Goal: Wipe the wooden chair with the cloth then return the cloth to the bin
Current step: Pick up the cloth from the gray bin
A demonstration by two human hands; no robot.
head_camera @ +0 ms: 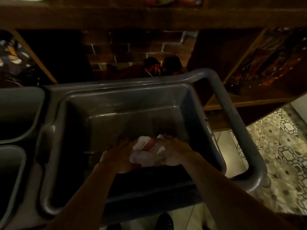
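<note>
A white cloth (146, 151) with a red stripe is bunched between both my hands, low inside a large grey plastic bin (126, 103). My left hand (116, 155) holds the cloth's left side with its fingers curled under it. On the cloth's right side, my right hand (174, 151) grips it from above. The bin sits on a grey cart. No wooden chair shows in this view.
The cart's grey handle (232, 117) loops around the bin's right side. Two smaller grey tubs (18, 113) sit at the left. A wooden counter (149, 17) and brick wall stand ahead. Patterned floor tiles (279, 146) lie to the right. My shoes show at the bottom.
</note>
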